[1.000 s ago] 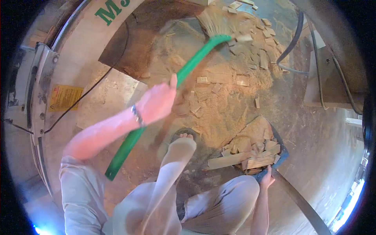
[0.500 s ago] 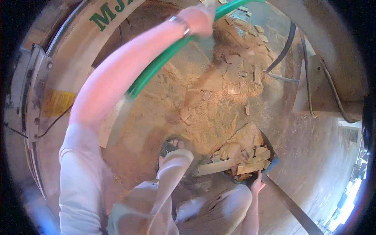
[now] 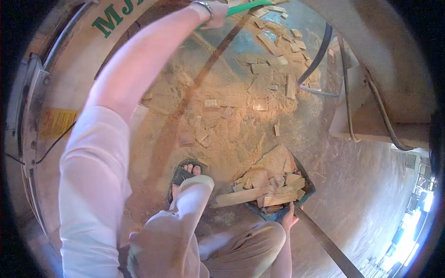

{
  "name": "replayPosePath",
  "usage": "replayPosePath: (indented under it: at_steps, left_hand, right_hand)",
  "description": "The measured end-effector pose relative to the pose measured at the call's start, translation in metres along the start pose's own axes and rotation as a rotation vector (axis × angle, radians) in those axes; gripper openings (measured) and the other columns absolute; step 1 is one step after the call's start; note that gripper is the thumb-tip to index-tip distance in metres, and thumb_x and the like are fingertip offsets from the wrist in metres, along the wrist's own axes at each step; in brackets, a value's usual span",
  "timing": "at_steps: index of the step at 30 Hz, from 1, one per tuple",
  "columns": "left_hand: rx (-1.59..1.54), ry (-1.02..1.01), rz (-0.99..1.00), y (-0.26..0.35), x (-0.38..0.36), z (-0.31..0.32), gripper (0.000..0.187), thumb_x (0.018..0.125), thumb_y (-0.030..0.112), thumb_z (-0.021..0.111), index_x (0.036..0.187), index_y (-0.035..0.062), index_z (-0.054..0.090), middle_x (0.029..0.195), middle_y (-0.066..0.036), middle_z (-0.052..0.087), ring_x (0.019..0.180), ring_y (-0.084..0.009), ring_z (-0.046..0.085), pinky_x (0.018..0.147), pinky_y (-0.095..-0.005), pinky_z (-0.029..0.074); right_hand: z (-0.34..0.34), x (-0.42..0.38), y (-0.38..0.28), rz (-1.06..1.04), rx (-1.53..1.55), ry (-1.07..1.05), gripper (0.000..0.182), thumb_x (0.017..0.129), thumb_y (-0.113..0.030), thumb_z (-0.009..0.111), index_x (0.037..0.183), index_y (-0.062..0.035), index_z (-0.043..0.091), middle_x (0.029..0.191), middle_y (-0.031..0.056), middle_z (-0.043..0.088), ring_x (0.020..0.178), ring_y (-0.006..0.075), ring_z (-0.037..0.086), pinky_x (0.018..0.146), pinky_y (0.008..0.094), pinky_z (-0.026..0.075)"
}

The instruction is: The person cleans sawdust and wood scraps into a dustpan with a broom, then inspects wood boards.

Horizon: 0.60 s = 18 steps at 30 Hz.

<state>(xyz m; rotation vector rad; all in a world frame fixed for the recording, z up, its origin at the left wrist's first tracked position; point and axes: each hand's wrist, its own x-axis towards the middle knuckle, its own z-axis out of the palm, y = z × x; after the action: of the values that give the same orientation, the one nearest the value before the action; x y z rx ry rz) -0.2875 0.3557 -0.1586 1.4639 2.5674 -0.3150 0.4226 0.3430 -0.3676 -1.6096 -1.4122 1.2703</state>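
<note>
At the top of the head view, my left hand (image 3: 216, 14) is closed around a green stick-like handle (image 3: 248, 6). Its far end reaches the upper edge of the picture; what is fixed to it cannot be made out. Low on the right, my right hand (image 3: 289, 218) grips a dark blue dustpan (image 3: 309, 189) where its long handle (image 3: 330, 242) joins the pan. Wood offcuts (image 3: 280, 198) and sawdust fill the pan. One long offcut (image 3: 241, 196) sticks out over its left side.
Sawdust (image 3: 232, 132) and scattered wood scraps (image 3: 260, 105) cover the floor ahead. Dark hoses (image 3: 320, 58) hang on the right beside a machine housing (image 3: 384, 106). A pale machine panel with green letters (image 3: 111, 21) stands at left. My sandalled foot (image 3: 187, 172) is left of the pan.
The view has shifted, so the scene sits further left. My left hand and the green handle have swung; the handle's length along my forearm no longer shows. My right hand keeps its hold on the dustpan.
</note>
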Motion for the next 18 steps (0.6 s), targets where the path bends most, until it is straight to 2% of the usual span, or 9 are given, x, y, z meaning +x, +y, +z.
replayPosePath:
  at_steps: [1,2,4,6,8,11,13,15,18]
  left_hand:
    - [0.014,-0.102,0.042,0.003,-0.018,-0.023,0.025,0.08,0.015,0.061,0.093,-0.0051,0.067,0.089,-0.022,0.069,0.087,-0.032,0.069,0.07,-0.0425,0.055]
    - [0.143,-0.274,0.084,0.009,-0.036,-0.046,0.028,0.083,0.013,0.06,0.102,-0.0065,0.065,0.093,-0.023,0.068,0.087,-0.0333,0.067,0.073,-0.0412,0.053]
    - [-0.007,-0.367,0.002,-0.011,-0.05,-0.038,0.062,0.075,0.0,0.057,0.135,0.002,0.042,0.095,-0.024,0.061,0.065,-0.0297,0.069,0.054,-0.0411,0.056]
    - [-0.127,-0.232,0.036,-0.03,-0.095,-0.03,0.07,0.072,-0.003,0.055,0.14,0.0021,0.038,0.09,-0.022,0.062,0.053,-0.0248,0.065,0.045,-0.0361,0.053]
    - [-0.117,-0.318,0.072,-0.02,-0.148,-0.045,0.075,0.072,0.001,0.057,0.144,0.0026,0.033,0.091,-0.022,0.061,0.05,-0.0253,0.063,0.043,-0.0365,0.052]
    - [0.017,-0.404,0.056,-0.004,-0.21,-0.058,0.079,0.074,0.003,0.059,0.146,0.0022,0.028,0.095,-0.023,0.059,0.067,-0.0299,0.065,0.057,-0.0397,0.053]
    - [0.108,-0.384,0.141,-0.012,-0.251,-0.055,0.082,0.074,0.004,0.06,0.148,0.0022,0.025,0.097,-0.023,0.058,0.079,-0.033,0.065,0.067,-0.0418,0.053]
    - [0.042,-0.477,0.051,-0.005,-0.296,-0.057,0.084,0.074,0.004,0.061,0.149,0.0041,0.022,0.099,-0.023,0.058,0.09,-0.0358,0.062,0.076,-0.0441,0.05]
    - [-0.08,-0.431,0.067,-0.008,-0.367,-0.043,0.085,0.073,0.003,0.061,0.15,0.0084,0.025,0.099,-0.022,0.059,0.088,-0.0374,0.062,0.076,-0.0442,0.05]
  right_hand:
    - [0.0,-0.001,0.001,0.006,0.007,-0.007,0.029,0.088,-0.01,0.063,0.114,-0.0019,0.054,0.104,0.0069,0.061,0.093,0.0182,0.057,0.084,0.0321,0.046]
    - [-0.003,0.001,0.003,0.023,-0.011,0.001,0.029,0.088,-0.01,0.063,0.114,-0.0018,0.053,0.103,0.0067,0.061,0.092,0.0184,0.057,0.084,0.0321,0.046]
    - [-0.006,0.004,0.011,0.059,-0.042,0.016,0.03,0.087,-0.01,0.064,0.114,-0.0016,0.053,0.103,0.0063,0.06,0.091,0.0186,0.057,0.083,0.0322,0.046]
    - [-0.002,0.003,0.008,0.059,0.066,-0.02,0.03,0.087,-0.01,0.064,0.114,-0.0016,0.053,0.104,0.0064,0.06,0.091,0.0188,0.057,0.083,0.0324,0.046]
    - [0.004,-0.006,-0.009,0.104,0.147,-0.013,0.03,0.087,-0.009,0.063,0.114,-0.0018,0.052,0.102,0.0067,0.061,0.09,0.019,0.058,0.081,0.0323,0.046]
    - [0.003,-0.002,-0.007,-0.056,0.024,0.004,0.026,0.087,-0.009,0.063,0.11,-0.0016,0.053,0.099,0.0066,0.062,0.087,0.0189,0.058,0.078,0.0322,0.047]
    - [-0.004,0.003,0.003,-0.028,0.042,-0.017,0.024,0.087,-0.009,0.065,0.107,-0.0011,0.055,0.097,0.0066,0.062,0.086,0.0187,0.058,0.076,0.0326,0.048]
    - [-0.004,0.006,0.014,-0.017,0.111,-0.015,0.024,0.087,-0.009,0.066,0.107,-0.0008,0.055,0.098,0.0066,0.062,0.087,0.0185,0.058,0.076,0.0329,0.048]
    - [0.014,-0.006,-0.02,0.026,0.111,0.015,0.026,0.086,-0.009,0.067,0.108,-0.0009,0.055,0.098,0.0063,0.062,0.088,0.0181,0.057,0.077,0.033,0.047]
